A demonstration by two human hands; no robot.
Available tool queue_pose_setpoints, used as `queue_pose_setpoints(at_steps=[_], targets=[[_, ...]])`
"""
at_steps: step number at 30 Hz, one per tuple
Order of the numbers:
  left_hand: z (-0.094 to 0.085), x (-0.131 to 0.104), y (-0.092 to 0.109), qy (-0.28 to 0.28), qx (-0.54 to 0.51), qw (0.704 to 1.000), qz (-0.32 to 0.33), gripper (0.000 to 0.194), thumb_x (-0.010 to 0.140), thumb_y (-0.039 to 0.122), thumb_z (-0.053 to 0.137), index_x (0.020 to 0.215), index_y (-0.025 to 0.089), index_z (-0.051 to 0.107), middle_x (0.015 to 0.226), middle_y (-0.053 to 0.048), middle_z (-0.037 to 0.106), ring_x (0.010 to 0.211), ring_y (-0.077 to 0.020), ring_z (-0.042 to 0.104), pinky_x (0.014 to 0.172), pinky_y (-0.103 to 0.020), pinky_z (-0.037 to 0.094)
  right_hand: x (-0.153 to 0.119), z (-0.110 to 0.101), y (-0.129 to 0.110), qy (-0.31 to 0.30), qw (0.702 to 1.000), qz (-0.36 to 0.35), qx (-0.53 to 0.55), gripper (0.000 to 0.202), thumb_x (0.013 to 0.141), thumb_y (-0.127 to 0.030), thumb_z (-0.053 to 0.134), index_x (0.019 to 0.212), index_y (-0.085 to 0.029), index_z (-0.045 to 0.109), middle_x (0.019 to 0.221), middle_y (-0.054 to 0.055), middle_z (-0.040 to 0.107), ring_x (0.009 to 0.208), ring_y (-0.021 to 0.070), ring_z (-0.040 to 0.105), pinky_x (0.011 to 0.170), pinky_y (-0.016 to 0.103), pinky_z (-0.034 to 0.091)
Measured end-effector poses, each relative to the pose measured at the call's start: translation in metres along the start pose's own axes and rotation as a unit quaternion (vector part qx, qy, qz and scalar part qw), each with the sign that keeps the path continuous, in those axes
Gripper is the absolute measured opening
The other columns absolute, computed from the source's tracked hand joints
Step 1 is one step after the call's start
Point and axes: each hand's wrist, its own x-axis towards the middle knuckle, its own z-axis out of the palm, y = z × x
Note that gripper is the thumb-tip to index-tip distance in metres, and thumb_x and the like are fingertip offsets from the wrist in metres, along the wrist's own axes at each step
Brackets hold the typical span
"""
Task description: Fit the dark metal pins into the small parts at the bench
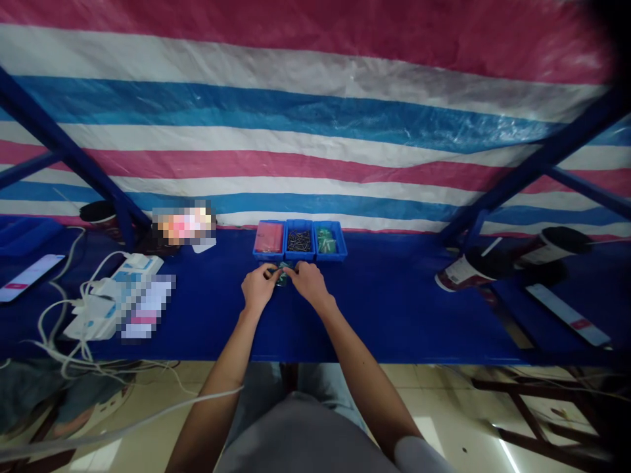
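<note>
a striped plastic sheet (315,131) in pink, white and blue hangs behind a long table with a dark blue cover (394,309), and blue metal bars (73,157) cross in front of the sheet on both sides. at the back of the table, in the middle, three small blue plastic bins (300,240) stand touching in a row: the left one holds something pink, the middle one dark small metal parts, the right one greenish pieces. just in front of the bins, the left hand (258,286) and the right hand (309,282) meet over a small green object (282,274). both hands are curled, and their fingertips pinch this object from its two sides; what it is exactly i cannot tell. on the left lie white cables (64,309) and a phone with a lit screen (28,276). on the right two paper cups with dark lids (513,259) lie tilted, near a flat dark device (566,315).
</note>
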Motion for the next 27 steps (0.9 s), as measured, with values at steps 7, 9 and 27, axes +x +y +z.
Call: queue_pose_setpoints(at_steps=[7, 9, 27], targets=[[0.001, 0.000, 0.002, -0.003, 0.032, 0.999, 0.005, 0.021, 0.084, 0.050, 0.065, 0.091, 0.033, 0.076, 0.075, 0.001, 0.072, 0.073, -0.0189, 0.063, 0.058, -0.025, 0.029, 0.027, 0.021, 0.007, -0.015, 0.987, 0.021, 0.158, 0.026, 0.082, -0.043, 0.072, 0.080, -0.018, 0.067, 0.073, 0.008, 0.072, 0.072, 0.0203, 0.068, 0.059, 0.025, 0.040], [0.001, -0.001, 0.002, 0.002, 0.022, 1.000, 0.010, 0.020, 0.084, 0.049, 0.066, 0.092, 0.033, 0.075, 0.075, 0.002, 0.072, 0.072, -0.0183, 0.063, 0.058, -0.025, 0.028, 0.030, 0.023, 0.012, -0.033, 0.976, 0.012, 0.214, 0.018, 0.080, -0.035, 0.074, 0.077, -0.019, 0.065, 0.065, 0.003, 0.070, 0.060, 0.0167, 0.066, 0.055, 0.023, 0.040], [0.000, -0.007, 0.000, 0.081, -0.098, 0.989, 0.069, 0.040, 0.089, 0.054, 0.054, 0.070, 0.020, 0.057, 0.058, 0.003, 0.055, 0.056, -0.0120, 0.049, 0.059, -0.021, 0.033, -0.003, 0.024, 0.027, -0.023, 0.882, -0.201, 0.425, 0.023, 0.087, -0.036, 0.061, 0.107, -0.023, 0.058, 0.070, -0.004, 0.060, 0.049, 0.0113, 0.056, 0.054, 0.024, 0.047]])
